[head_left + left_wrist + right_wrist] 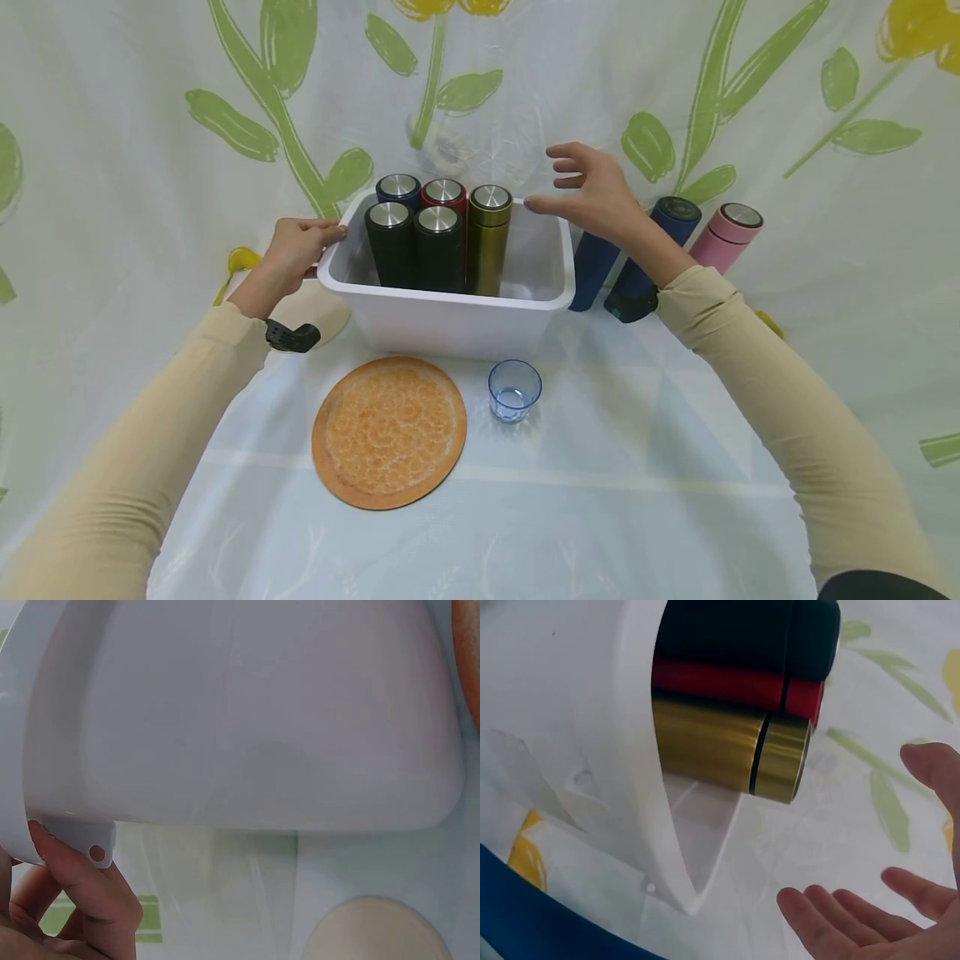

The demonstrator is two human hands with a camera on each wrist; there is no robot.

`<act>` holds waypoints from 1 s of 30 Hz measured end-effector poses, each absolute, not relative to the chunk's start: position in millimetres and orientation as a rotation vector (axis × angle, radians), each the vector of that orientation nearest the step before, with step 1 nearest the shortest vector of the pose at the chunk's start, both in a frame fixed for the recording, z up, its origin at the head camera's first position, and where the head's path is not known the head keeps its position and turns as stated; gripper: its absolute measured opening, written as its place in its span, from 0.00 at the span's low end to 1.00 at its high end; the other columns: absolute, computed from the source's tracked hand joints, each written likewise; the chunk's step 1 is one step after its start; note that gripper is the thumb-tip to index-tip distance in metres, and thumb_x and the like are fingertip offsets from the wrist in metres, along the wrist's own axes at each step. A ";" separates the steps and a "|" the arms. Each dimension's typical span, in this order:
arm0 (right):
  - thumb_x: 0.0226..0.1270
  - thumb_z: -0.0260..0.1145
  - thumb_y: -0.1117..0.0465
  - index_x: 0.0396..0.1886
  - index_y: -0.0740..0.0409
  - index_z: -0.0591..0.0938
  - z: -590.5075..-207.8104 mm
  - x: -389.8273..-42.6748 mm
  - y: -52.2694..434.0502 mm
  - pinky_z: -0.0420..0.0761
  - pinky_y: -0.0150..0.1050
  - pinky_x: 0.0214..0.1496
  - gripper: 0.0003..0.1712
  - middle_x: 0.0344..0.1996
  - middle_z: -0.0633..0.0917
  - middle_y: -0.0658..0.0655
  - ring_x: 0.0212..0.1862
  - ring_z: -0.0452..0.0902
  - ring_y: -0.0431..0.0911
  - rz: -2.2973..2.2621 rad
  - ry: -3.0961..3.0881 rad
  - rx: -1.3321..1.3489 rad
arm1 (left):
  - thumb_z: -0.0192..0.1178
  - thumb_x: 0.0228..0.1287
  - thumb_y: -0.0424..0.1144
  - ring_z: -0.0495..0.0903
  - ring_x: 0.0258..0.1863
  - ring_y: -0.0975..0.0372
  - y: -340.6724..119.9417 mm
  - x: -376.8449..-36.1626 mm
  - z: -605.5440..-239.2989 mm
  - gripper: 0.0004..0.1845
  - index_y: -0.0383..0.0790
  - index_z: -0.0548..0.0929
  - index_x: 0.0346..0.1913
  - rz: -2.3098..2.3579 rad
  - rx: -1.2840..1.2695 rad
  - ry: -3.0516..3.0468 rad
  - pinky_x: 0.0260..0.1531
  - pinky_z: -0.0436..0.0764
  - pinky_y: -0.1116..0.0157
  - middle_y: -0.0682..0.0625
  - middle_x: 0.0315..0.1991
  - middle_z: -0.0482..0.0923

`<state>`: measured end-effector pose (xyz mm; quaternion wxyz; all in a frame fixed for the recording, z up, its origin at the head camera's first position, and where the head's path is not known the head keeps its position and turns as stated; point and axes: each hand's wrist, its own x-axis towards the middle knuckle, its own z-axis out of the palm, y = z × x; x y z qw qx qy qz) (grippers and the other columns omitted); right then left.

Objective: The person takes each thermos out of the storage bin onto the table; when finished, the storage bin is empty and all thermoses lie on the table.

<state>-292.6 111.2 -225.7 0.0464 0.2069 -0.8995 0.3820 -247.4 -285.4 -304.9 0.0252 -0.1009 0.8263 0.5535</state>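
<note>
The left hand (294,250) grips the left rim of the white tub (450,321), which stands on the table behind the orange mat (389,432). The right hand (592,196) hovers spread wide, holding nothing, beside the gold flask (488,237) in the tub

The head view looks forward and down over the counter (600,467) from the near side. Both wrist views sit very close to the white bin (450,321), the left at its outer wall (247,712), the right beside its rim (649,750); all three views share the bin.
</note>
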 end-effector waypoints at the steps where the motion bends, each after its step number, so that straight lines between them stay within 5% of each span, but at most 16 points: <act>1: 0.58 0.77 0.47 0.74 0.54 0.68 -225.7 -293.5 109.7 0.78 0.49 0.60 0.47 0.68 0.72 0.60 0.65 0.74 0.53 1.160 -2.753 0.632 | 0.54 0.76 0.47 0.76 0.52 0.56 -285.2 -247.3 -305.0 0.28 0.40 0.68 0.73 1.712 -0.311 2.556 0.34 0.83 0.71 0.38 0.66 0.69; 30: 0.58 0.77 0.50 0.74 0.53 0.67 -237.7 -318.7 73.9 0.79 0.47 0.59 0.46 0.69 0.72 0.59 0.67 0.70 0.52 1.132 -2.887 0.565 | 0.55 0.75 0.48 0.75 0.52 0.57 -286.2 -250.0 -306.8 0.29 0.41 0.68 0.73 1.713 -0.318 2.551 0.34 0.82 0.71 0.39 0.67 0.69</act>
